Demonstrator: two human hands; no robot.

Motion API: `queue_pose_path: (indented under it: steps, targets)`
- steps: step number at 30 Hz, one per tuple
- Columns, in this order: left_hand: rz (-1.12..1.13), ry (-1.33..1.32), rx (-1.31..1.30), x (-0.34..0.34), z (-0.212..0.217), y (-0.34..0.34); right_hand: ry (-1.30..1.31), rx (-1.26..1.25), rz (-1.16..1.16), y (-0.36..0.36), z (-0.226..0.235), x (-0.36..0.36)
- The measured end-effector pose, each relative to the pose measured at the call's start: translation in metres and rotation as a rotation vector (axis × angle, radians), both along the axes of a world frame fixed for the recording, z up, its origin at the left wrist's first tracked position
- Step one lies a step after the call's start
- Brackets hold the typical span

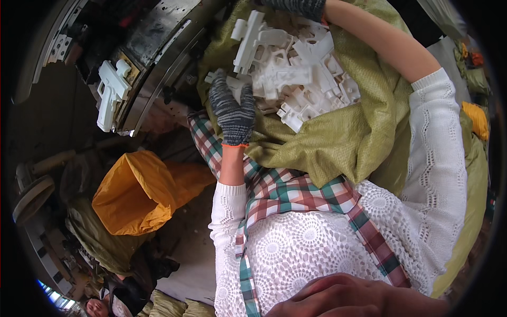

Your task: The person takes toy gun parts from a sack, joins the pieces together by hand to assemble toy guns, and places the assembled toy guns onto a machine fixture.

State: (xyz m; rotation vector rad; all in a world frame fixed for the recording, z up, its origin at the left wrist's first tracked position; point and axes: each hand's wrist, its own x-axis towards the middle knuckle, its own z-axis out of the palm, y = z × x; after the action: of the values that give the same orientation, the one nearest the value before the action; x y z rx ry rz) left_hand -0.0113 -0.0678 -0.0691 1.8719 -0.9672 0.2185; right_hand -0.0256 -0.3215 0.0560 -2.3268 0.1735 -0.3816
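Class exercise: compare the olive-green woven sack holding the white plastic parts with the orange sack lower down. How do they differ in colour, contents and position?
The green sack is olive, heaped with white plastic parts, and lies against the person's plaid apron; the left hand rests at its mouth. The orange sack is bright yellow-orange, shows no parts inside, and stands apart on the floor, untouched. Both have open, crumpled mouths.

A small factory floor or workshop, this one: a heavy round metal machine [153, 47] with a worn steel rim sits up top, a white moulded plastic part [111, 92] resting on it. A green woven sack [338, 132] brims with identical white plastic parts [296, 74]. An orange sack [140, 193] stands open on a cluttered, dusty floor [185, 248], and grey knitted work gloves [232, 111] are worn.
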Motion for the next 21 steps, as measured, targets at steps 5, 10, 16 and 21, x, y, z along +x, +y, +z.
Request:
queue_pose_path:
  steps: [5, 10, 16, 21]
  targets:
    - [0.101, 0.031, 0.113, -0.006, 0.005, 0.015, 0.877, -0.652, 0.502, -0.024, -0.005, -0.023]
    - [-0.381, 0.270, 0.069, -0.025, 0.004, 0.012, 0.875, -0.444, 0.478, -0.022, -0.028, -0.058]
    - [-0.591, -0.163, 0.449, -0.041, 0.030, 0.017, 1.093, -0.368, 0.438, -0.007, -0.020, -0.046]
    - [-0.582, -0.301, 0.737, -0.054, 0.018, 0.008, 0.806, -0.563, 0.643, 0.013, -0.036, -0.058]
